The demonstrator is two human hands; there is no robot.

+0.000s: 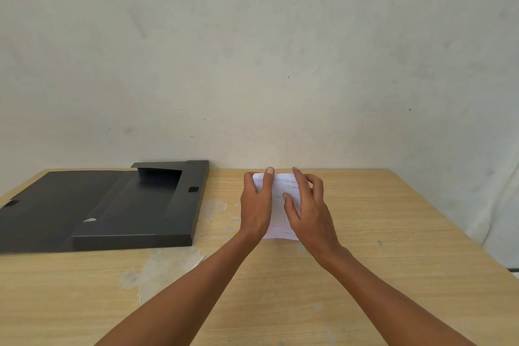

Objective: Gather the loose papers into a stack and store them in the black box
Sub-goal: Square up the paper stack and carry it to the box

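A stack of white papers point(278, 216) with faint writing stands on its lower edge on the wooden table point(393, 233), held upright between both hands. My left hand point(257, 205) grips its left side, thumb over the top edge. My right hand point(307, 205) presses its right side with fingers spread across the sheet. The black box point(140, 211) lies open to the left of the hands, its lid flap spread flat toward the left edge of the view. Nothing is visible inside the box.
A pale wall point(252, 50) rises right behind the table's far edge. Worn pale patches point(213, 206) mark the tabletop between the box and the papers. The table's right edge runs diagonally at the right.
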